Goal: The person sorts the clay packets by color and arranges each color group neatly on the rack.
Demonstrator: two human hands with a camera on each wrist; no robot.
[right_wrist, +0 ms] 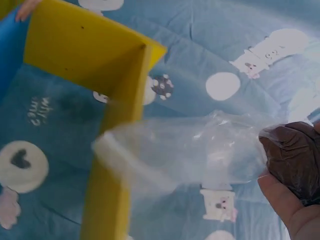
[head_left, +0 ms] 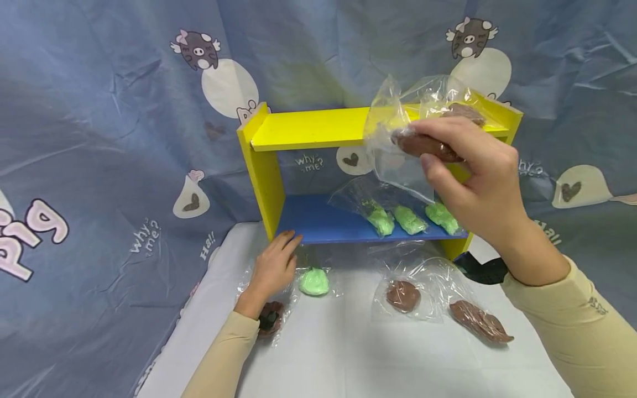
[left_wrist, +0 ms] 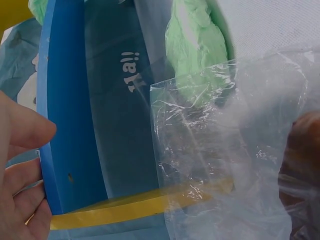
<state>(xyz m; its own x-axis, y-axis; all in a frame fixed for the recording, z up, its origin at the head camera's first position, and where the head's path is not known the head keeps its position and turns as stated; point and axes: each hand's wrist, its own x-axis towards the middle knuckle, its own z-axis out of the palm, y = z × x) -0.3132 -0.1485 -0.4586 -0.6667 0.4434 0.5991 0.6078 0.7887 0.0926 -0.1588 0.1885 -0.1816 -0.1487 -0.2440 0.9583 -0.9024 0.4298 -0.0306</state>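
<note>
My right hand [head_left: 473,171] holds up a bag of brown clay [head_left: 423,146], pinched between thumb and fingers in front of the yellow top shelf [head_left: 308,127]. The clear plastic of that bag hangs loose to the left; the right wrist view shows the brown lump [right_wrist: 292,160] against the fingers. My left hand [head_left: 273,265] touches the front left corner of the blue lower shelf [head_left: 318,218], fingers extended. In the left wrist view the thumb [left_wrist: 32,127] overlaps the blue board's front edge. Below the left hand lies another bagged brown piece [head_left: 270,320], partly hidden by the wrist.
Another bagged brown lump [head_left: 465,113] sits on the top shelf's right. Bagged green pieces [head_left: 410,219] line the lower shelf's right half. On the white table [head_left: 343,354] lie a bagged green lump [head_left: 314,282], a round brown one [head_left: 403,296] and a long brown one [head_left: 480,321].
</note>
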